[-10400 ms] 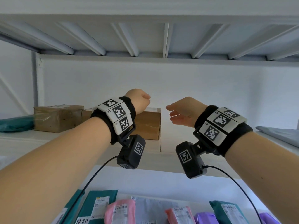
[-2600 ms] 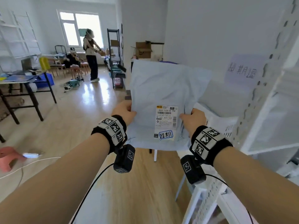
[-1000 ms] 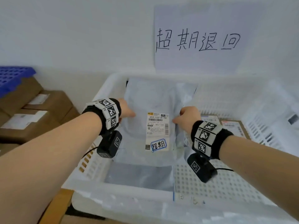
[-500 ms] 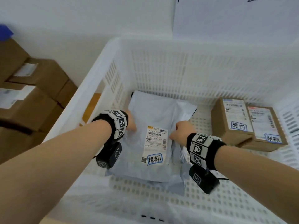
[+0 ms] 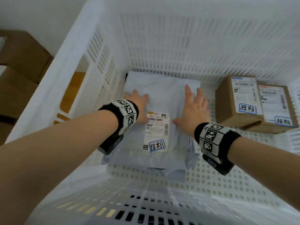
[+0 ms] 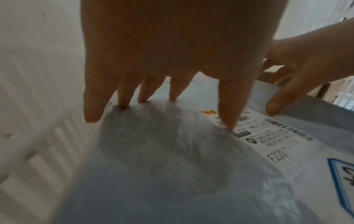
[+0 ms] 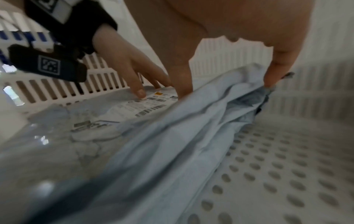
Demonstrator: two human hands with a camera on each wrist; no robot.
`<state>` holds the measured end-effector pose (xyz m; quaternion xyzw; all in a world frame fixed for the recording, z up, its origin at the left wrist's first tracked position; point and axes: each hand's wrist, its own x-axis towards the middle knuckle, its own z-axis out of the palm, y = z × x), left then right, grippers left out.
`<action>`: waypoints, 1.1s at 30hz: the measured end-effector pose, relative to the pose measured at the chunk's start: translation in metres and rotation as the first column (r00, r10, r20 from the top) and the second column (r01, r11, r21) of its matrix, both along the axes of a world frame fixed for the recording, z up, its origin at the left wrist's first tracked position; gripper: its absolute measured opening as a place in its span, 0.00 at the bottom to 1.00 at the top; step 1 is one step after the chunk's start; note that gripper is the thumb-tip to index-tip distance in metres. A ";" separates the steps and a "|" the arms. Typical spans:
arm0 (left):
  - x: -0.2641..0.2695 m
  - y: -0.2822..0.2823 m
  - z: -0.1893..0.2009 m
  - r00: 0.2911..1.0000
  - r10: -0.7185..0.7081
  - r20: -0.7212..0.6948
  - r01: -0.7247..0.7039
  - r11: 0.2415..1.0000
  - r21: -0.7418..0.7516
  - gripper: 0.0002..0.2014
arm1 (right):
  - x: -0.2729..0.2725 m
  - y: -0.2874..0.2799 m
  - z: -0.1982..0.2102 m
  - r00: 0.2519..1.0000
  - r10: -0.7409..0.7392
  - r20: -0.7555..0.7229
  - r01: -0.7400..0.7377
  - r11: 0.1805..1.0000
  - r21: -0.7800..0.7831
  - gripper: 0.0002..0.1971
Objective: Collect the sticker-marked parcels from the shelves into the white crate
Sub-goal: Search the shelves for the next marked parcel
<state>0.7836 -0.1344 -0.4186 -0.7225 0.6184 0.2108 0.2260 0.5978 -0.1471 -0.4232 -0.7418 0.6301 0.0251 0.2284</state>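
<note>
Now the grey parcel (image 5: 159, 95) lies flat on the floor of the white crate (image 5: 162, 51), against its left wall. Both hands rest on top: left hand (image 5: 139, 103) and right hand (image 5: 194, 108) with fingers (image 6: 229, 106) spread straight, tips pressing the bag either side of its label (image 5: 156, 130).

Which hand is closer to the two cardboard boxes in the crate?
Right. The right hand lies flat on the grey mailer bag, just beside the cardboard boxes; the left hand presses the bag's far side.
</note>
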 end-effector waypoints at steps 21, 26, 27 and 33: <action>0.000 0.001 -0.045 0.998 0.018 0.059 -0.025 0.991 0.130 0.73 | 0.002 -0.005 -0.057 0.968 0.250 -0.014 -0.234 0.926 0.297 0.40; -0.001 0.001 -0.051 0.997 0.036 0.064 -0.044 0.991 0.125 0.73 | 0.002 -0.004 -0.065 0.968 0.250 -0.019 -0.236 0.934 0.268 0.41; -0.001 0.001 -0.053 0.997 0.038 0.062 -0.046 0.992 0.121 0.73 | 0.003 -0.004 -0.067 0.967 0.252 -0.023 -0.238 0.935 0.263 0.40; -0.003 -0.001 -0.057 0.996 0.040 0.080 -0.050 0.991 0.121 0.74 | 0.004 -0.005 -0.071 0.962 0.266 -0.064 -0.243 0.938 0.247 0.40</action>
